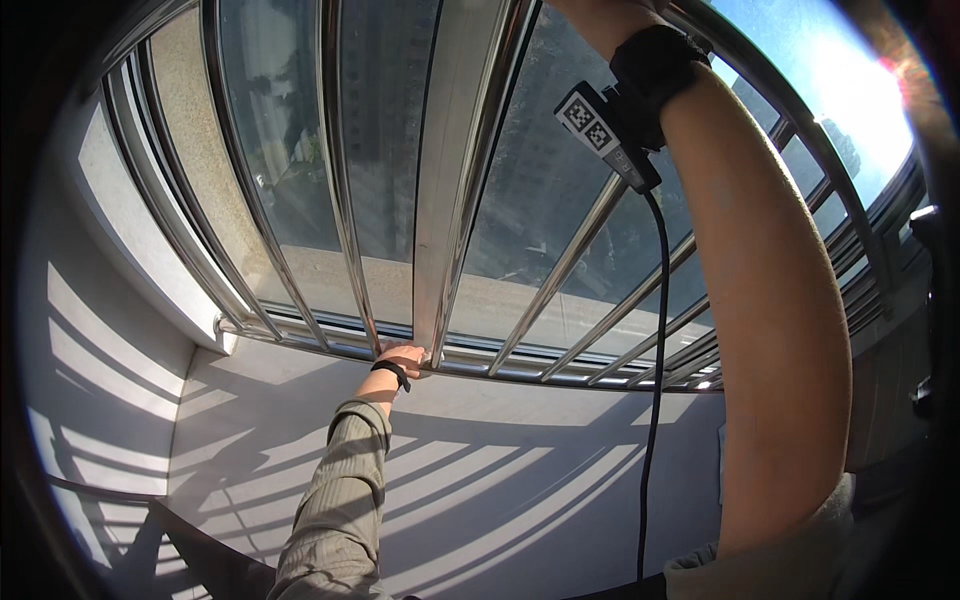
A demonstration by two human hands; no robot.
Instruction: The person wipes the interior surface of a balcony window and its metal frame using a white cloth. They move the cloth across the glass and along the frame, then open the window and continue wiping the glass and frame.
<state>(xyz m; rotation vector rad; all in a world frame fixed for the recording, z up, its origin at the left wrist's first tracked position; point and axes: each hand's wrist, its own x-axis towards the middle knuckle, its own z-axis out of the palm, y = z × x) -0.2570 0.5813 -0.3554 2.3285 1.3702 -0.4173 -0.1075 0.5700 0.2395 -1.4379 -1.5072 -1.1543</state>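
Note:
My left hand (pixel 402 358), a black band at its wrist, is at the lower rail (pixel 465 366) of a shiny metal window guard. Its fingers appear closed around the rail between two upright bars, though their tips are partly hidden. At the top edge of the head view, my right hand (pixel 603 18) is raised beside the guard's curved upper rail (pixel 803 118). Its fingers are cut off by the frame, so whatever they hold or touch does not show. A black strap (pixel 660 68) with a small patterned device (pixel 600 125) is around the right wrist.
Behind the metal bars (pixel 338 170) stand glass panes (pixel 275 90) and a wide window frame post (pixel 430 200). A black cable (pixel 657 400) hangs from the wrist device. Below the rail is a pale wall (pixel 480 440) striped with shadows. Strong sunlight glares at upper right.

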